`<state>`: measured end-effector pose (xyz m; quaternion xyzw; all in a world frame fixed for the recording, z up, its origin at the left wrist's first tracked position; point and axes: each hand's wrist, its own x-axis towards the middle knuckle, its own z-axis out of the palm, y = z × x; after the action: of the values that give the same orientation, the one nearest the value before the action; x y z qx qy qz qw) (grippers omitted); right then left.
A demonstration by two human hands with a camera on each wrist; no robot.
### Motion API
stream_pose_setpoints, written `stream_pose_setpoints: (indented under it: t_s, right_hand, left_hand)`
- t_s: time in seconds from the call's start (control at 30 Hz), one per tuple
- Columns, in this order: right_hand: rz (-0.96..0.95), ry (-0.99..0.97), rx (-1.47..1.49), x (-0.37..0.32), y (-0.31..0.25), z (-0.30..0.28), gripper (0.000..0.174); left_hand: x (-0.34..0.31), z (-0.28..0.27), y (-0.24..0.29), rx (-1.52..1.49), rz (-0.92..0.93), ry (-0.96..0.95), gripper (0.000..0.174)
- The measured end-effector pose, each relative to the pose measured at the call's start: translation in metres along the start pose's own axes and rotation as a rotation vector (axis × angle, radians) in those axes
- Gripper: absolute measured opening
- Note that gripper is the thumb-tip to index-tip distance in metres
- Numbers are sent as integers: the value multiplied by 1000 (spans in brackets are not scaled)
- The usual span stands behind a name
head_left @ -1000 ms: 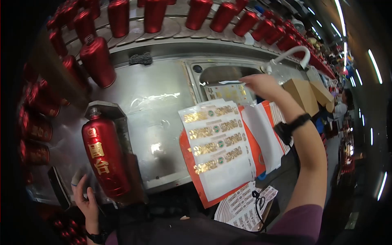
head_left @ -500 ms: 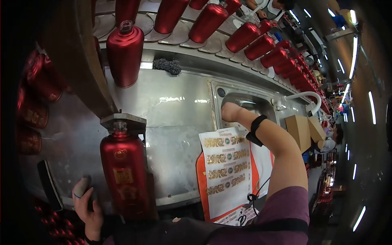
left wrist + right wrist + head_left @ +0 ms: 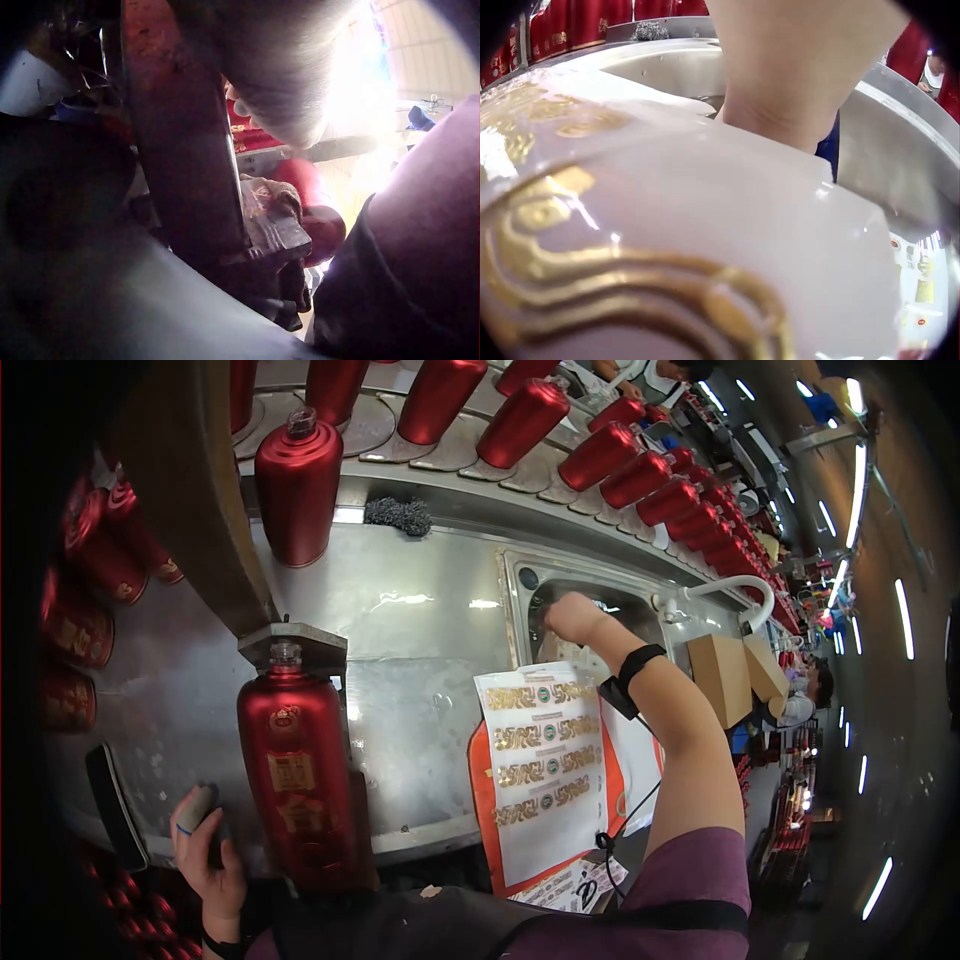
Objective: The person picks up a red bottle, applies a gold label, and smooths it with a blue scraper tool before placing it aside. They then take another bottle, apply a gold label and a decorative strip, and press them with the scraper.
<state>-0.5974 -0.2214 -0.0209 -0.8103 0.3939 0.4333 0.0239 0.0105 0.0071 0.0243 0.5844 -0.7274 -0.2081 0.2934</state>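
Note:
My left hand (image 3: 208, 850) hangs with loosely bent fingers beside a red bottle with gold characters (image 3: 290, 760), which lies against a metal holder (image 3: 292, 630); a gap separates hand and bottle. A pale cover is on one finger. My right hand (image 3: 577, 620) reaches down into the sink (image 3: 512, 585); its fingertips are hidden in both the head and right wrist views, so any grip is unclear. In the right wrist view a gold-printed sheet (image 3: 765, 195) fills the foreground. This label sheet (image 3: 545, 840) lies on an orange backing (image 3: 483, 800), below the right hand.
Behind the worktop (image 3: 390, 695) a line of red bottles (image 3: 523, 422) stands on round plates. A single red bottle (image 3: 298, 495) and a dark scrubber (image 3: 398, 516) are near the back edge. A tap (image 3: 735, 588) and cardboard boxes (image 3: 720, 680) are at the right.
My right hand has gone from above the label sheets down into the sink. The head view has shifted, while the left hand stays beside the bottle.

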Motion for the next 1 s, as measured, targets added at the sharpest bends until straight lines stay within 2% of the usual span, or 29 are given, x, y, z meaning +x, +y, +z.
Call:
stream_pose_setpoints:
  t_s: [0.1,0.13,0.2,0.23,0.27,0.3,0.47,0.6,0.73,0.8,0.83,0.87,0.93,1.0]
  right_hand:
    - [95,122,-53,-30,21,-23,19]
    - [107,128,-59,-41,28,-30,19]
    - [229,307,10,-67,42,-42,17]
    - [241,312,3,-82,46,-53,17]
    - [270,401,17,-98,50,-64,16]
    - [296,492,30,-112,53,-78,15]
    - [499,596,-17,-169,67,-156,15]
    - [581,702,185,-197,50,-241,21]
    - [620,858,640,-208,78,-270,29]
    - [607,998,1087,-200,95,-254,30]
    - [580,966,1342,-198,93,-244,24]
    - [571,963,1357,-189,88,-229,24]
    - [626,787,1758,-166,75,-188,17]
    - [813,817,1942,-129,40,-140,17]
  left_hand:
    - [-2,1,-1,7,11,16,39]
    - [-2,2,-2,-3,20,30,34]
    - [-1,3,-1,-15,44,53,30]
    - [0,2,0,-33,59,56,29]
    - [0,2,0,-52,74,61,28]
    - [0,2,1,-56,84,73,28]
    - [1,-3,7,-104,96,72,25]
    - [2,-6,11,-149,113,94,23]
    - [2,-8,12,-179,130,126,23]
    - [2,-9,12,-168,135,133,24]
    - [2,-8,11,-175,138,141,24]
    - [1,-7,10,-182,140,147,24]
    - [1,-7,11,-167,138,150,23]
    - [1,-6,11,-157,146,161,23]
